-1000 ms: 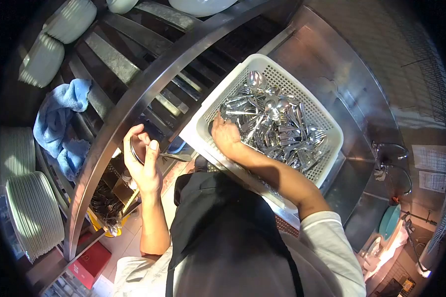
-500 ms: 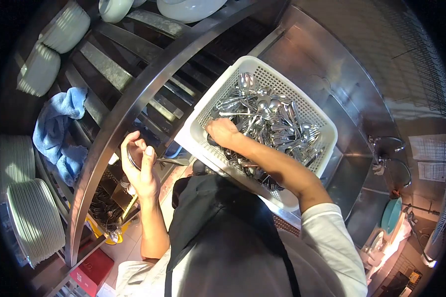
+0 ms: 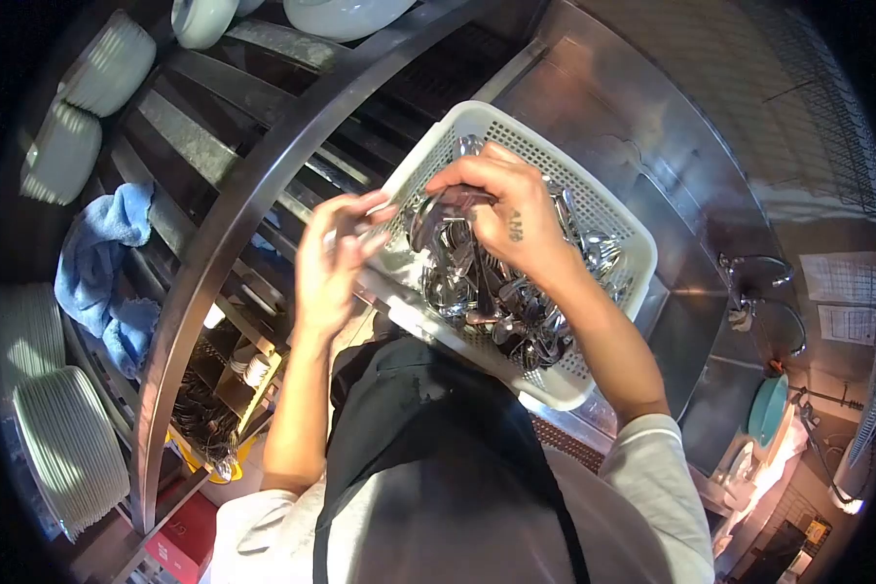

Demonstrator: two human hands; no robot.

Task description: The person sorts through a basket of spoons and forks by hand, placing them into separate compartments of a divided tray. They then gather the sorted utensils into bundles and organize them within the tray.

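A white perforated basket [image 3: 608, 219] holds a heap of metal spoons and other cutlery [image 3: 526, 326]. Over its upper left part, my right hand [image 3: 516, 209] is closed on dark, shiny cutlery [image 3: 428, 226], blurred by motion. My left hand [image 3: 329, 273] is beside the basket's left edge, its fingers curled around blurred metal cutlery. The two hands face each other with a small gap between them. Exact pieces in either hand cannot be told apart.
A slatted metal rack [image 3: 253, 204] on the left bears a blue cloth [image 3: 102, 273], white bowls [image 3: 112, 63] and stacked plates [image 3: 73, 448]. Below it stands a cutlery box [image 3: 209, 399]. Right of the basket are a metal sink [image 3: 691, 341] and taps [image 3: 749, 292].
My right hand has risen out of the heap with cutlery in it and moved up and right. My left hand has moved up and right, to the basket's edge.
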